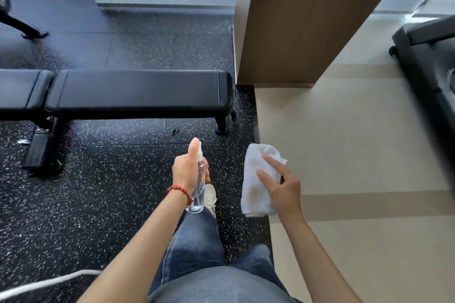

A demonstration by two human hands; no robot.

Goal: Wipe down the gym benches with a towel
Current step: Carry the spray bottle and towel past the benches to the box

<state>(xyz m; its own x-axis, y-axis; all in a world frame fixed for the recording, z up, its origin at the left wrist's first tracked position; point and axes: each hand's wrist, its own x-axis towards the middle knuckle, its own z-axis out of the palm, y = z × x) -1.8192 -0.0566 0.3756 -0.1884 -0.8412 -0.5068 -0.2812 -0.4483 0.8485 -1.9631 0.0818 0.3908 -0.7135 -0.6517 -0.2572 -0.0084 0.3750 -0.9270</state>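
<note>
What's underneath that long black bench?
Under the bench, speckled black rubber floor shows, plus a dark frame support and a foot. The pad covers the rest of the frame.

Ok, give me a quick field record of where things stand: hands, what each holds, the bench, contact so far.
left hand: gripping clear spray bottle, thumb on the nozzle
right hand: holding folded white towel
bench: black padded, ahead and left, on speckled rubber floor
contact: towel in the air, not touching the bench
wiping: not yet begun
person: standing short of the bench
</note>
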